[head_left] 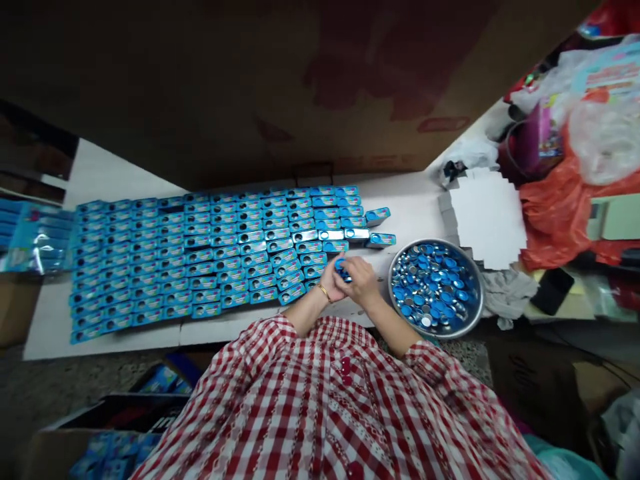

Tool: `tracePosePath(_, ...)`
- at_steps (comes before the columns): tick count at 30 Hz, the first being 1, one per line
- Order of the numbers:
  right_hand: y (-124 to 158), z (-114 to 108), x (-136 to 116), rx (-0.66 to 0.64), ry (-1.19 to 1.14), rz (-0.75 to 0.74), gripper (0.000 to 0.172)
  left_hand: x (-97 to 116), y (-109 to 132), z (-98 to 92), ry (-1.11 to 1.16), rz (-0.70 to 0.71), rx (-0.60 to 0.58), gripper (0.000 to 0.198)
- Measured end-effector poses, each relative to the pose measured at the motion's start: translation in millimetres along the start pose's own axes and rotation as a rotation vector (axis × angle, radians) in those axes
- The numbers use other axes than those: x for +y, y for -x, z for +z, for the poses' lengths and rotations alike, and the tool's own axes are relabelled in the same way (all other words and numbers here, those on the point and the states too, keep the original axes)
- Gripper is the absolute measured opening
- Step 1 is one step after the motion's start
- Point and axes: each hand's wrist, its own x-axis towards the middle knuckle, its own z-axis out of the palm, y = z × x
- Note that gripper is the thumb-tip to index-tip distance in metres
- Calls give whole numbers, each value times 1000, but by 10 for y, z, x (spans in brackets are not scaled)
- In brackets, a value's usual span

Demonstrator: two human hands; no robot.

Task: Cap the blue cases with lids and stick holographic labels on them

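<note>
Centrally, just below the middle of the frame, a small blue piece (pixel 343 269) is being pinched between both hands. The left hand (pixel 330 280), the one with the bracelet, is being closed round its left side, and the right hand (pixel 363 283) is being curled over its right side. The fingers of both are being held nearly shut, with only the piece between them. Whether it is a box or a disc cannot be told. It is being judged light, stiff and rather slick, probably thin-walled, so it is likely best taken by its edges with the fingertips, not squeezed on its faces. Just above the hands, rows of blue boxes (pixel 200 253) are lying across the white table (pixel 415 207). Right of centre, a metal bowl (pixel 450 331) is holding blue and silver discs (pixel 430 283).
</note>
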Motion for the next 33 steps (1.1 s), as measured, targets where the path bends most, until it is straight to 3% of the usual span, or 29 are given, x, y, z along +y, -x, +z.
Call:
tracePosePath(3,-167,230,-156,-80,-12,-113,28,207,140,-141,105,169,81,31)
tracePosePath(5,-276,345,-233,-66,-102,-87,22,326,228,-233,148,232,114,31)
tracePosePath(8,-527,484,-244,15,-311,71,17,498,361,-336,145,241,193,27)
tracePosePath(11,-948,547,-65,36,-498,316,18,680,521,-418,128,291,218,24)
tracePosePath(14,-1457,512,206,-17,-508,521,23,861,705,-517,187,359,228,24)
tracePosePath(16,-1747,466,349,-31,-469,571,21,973,826,-601,258,406,233,24)
tracePosePath(20,-2072,474,443,-103,-447,535,21,1172,1012,-769,400,516,220,30)
tracePosePath(24,-2226,701,352,-231,-345,491,18,1321,1075,-829,452,608,221,34)
tracePosePath(30,-2683,1243,123,-280,162,227,17,1424,1148,-811,529,606,143,33)
tracePosePath(33,-2938,1477,129,-397,403,206,22,1455,1251,-864,573,619,154,31)
